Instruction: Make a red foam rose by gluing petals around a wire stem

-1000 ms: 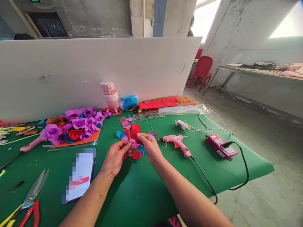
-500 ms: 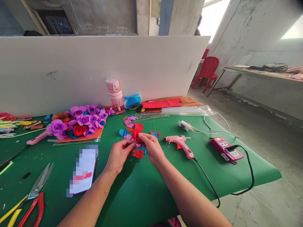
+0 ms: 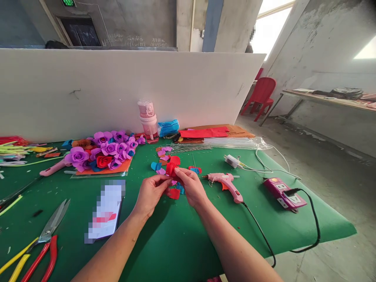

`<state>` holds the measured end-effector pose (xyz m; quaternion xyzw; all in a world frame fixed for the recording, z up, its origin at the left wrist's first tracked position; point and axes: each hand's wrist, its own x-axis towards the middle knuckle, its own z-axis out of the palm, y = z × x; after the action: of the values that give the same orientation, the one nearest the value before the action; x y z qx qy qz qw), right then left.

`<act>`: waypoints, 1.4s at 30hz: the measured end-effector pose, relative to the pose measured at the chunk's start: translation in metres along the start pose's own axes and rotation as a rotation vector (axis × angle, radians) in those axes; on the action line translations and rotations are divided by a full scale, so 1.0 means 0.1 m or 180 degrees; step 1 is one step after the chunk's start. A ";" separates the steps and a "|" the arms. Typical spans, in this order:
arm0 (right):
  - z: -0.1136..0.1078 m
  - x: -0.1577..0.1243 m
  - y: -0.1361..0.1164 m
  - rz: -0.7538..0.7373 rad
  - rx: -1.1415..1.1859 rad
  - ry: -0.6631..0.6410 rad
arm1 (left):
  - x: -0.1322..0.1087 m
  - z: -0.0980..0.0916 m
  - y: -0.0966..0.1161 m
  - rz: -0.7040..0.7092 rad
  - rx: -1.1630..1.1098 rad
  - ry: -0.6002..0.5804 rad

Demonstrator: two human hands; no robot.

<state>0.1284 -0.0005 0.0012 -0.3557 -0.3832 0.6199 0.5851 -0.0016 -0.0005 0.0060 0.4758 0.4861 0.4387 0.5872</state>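
Note:
My left hand (image 3: 151, 192) and my right hand (image 3: 192, 187) meet over the green table (image 3: 176, 235), both pinched on a small red foam flower piece (image 3: 171, 169) held just above the surface. Loose red, blue and purple foam petals (image 3: 164, 158) lie scattered right behind and under my fingers. A pink glue gun (image 3: 226, 182) rests on the table just right of my right hand, its black cord trailing off the front edge.
A pile of finished purple and red foam roses (image 3: 102, 150) lies at the left. Scissors (image 3: 54, 223) and red pliers (image 3: 44, 258) are at the front left, a phone (image 3: 105, 209) beside them. A pink bottle (image 3: 148, 121), a white divider board (image 3: 117, 86) and a pink power strip (image 3: 284, 192) stand around.
The view has shifted slightly, and my hands have lifted the red piece a little and worked it closer together. Nothing else on the table has moved.

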 end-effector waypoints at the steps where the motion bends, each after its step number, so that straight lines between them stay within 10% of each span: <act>1: 0.00 0.00 0.00 -0.0013 0.0012 -0.0007 | 0.00 0.00 0.00 0.0001 0.0000 0.0008; 42: 0.05 -0.06 -0.02 -0.0365 -0.0631 -0.0190 | -0.08 0.04 0.10 -0.0050 -0.0198 0.0202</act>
<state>0.1256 -0.0068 0.0052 -0.3707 -0.4795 0.5549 0.5699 0.0004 -0.0074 0.0171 0.4393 0.4944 0.4638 0.5895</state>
